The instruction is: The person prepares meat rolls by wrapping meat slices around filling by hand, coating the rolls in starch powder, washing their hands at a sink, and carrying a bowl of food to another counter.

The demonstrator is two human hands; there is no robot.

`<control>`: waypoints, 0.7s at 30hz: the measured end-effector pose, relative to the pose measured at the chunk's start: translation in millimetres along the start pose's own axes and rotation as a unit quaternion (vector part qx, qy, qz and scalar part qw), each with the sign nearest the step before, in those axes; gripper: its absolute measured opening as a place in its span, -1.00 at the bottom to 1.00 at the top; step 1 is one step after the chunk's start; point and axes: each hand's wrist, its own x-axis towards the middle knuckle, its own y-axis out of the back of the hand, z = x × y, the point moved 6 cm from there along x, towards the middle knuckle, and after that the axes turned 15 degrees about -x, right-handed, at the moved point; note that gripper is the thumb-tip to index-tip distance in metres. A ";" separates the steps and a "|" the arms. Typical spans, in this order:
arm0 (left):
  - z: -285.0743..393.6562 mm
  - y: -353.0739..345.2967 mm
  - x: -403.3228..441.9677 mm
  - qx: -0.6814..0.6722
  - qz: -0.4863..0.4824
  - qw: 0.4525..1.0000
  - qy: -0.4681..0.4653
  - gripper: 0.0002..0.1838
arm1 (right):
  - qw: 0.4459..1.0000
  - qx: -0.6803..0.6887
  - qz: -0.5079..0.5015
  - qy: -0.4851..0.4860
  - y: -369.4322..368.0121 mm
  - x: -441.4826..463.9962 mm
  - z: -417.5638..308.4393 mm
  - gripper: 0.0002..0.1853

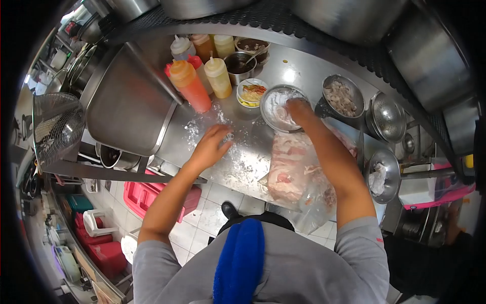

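Note:
My right hand (299,112) reaches down into a metal bowl (262,112) of white powder (276,100). Its fingers are bent together, their tips hidden in the bowl, and I cannot make out what is in them. Over the steel table (238,167), my left hand (210,147) hovers with fingers apart and nothing in it, near scattered white powder. Raw pale meat (286,169) lies under my right forearm, partly in clear plastic (314,210). Behind the powder bowl, to the right, a second metal bowl (340,96) holds pale pieces.
Squeeze bottles (190,83), a small white bowl (251,92) and a pot of dark sauce (240,67) stand at the back. A bowl with a white-coated piece (377,178) sits at right. Large pots (349,20) rest on the overhead shelf. A metal tray (129,101) is at left.

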 end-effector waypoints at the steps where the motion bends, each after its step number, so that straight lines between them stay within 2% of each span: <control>1: -10.0 2.8 -19.7 -0.018 0.019 1.000 0.015 -0.61 | 0.999 0.016 -0.034 0.014 -2.9 5.4 4.1 -0.73; 2: -18.4 2.1 -39.0 -0.019 0.021 0.999 0.015 -0.61 | 0.999 0.014 -0.034 0.015 2.0 9.5 9.1 -0.73; 4: -41.2 6.4 -72.7 -0.013 0.110 0.991 0.077 -0.63 | 0.991 0.130 -0.007 0.027 24.6 12.6 14.8 -0.77; 5: -48.5 1.5 -83.7 -0.016 0.112 0.991 0.078 -0.63 | 0.984 0.177 0.026 -0.024 34.7 9.8 18.4 -0.76; 6: -54.6 2.6 -94.1 0.005 0.158 0.983 0.088 -0.62 | 0.984 0.175 0.024 -0.023 52.2 4.6 12.1 -0.76; 7: -61.1 3.7 -100.9 0.026 0.205 0.974 0.098 -0.62 | 0.971 0.233 -0.010 -0.058 70.1 -1.0 7.5 -0.74; 8: -69.4 -2.5 -103.3 0.023 0.207 0.973 0.099 -0.62 | 0.952 0.290 -0.043 -0.093 77.7 -5.2 1.8 -0.72; 10: -78.2 -6.5 -107.2 0.064 0.258 0.959 0.095 -0.58 | 0.959 0.267 -0.047 -0.081 68.3 -5.8 -12.0 -0.70; 12: -79.6 -8.2 -105.7 0.092 0.266 0.956 0.087 -0.58 | 0.966 0.241 -0.048 -0.075 49.7 -9.0 -27.8 -0.67; 14: -74.6 -13.9 -101.7 0.113 0.267 0.954 0.073 -0.58 | 0.991 0.086 0.008 -0.097 39.2 -18.6 -42.5 -0.67; 15: -72.3 -12.6 -101.5 0.123 0.267 0.953 0.073 -0.59 | 0.991 0.081 0.009 -0.106 45.5 -17.1 -44.7 -0.67; 17: -70.3 -11.5 -100.9 0.134 0.268 0.951 0.075 -0.63 | 0.981 0.116 -0.084 -0.132 46.5 -16.5 -47.5 -0.69; 18: -70.3 -12.1 -100.2 0.131 0.265 0.953 0.071 -0.63 | 0.980 0.115 -0.083 -0.137 44.6 -17.3 -43.6 -0.69; 20: -71.2 -12.2 -100.4 0.144 0.269 0.950 0.071 -0.65 | 0.989 0.133 -0.016 -0.062 47.7 -14.6 -47.4 -0.71; 21: -71.7 -12.7 -99.9 0.143 0.268 0.950 0.071 -0.65 | 0.989 0.132 -0.017 -0.063 40.3 -13.5 -41.2 -0.71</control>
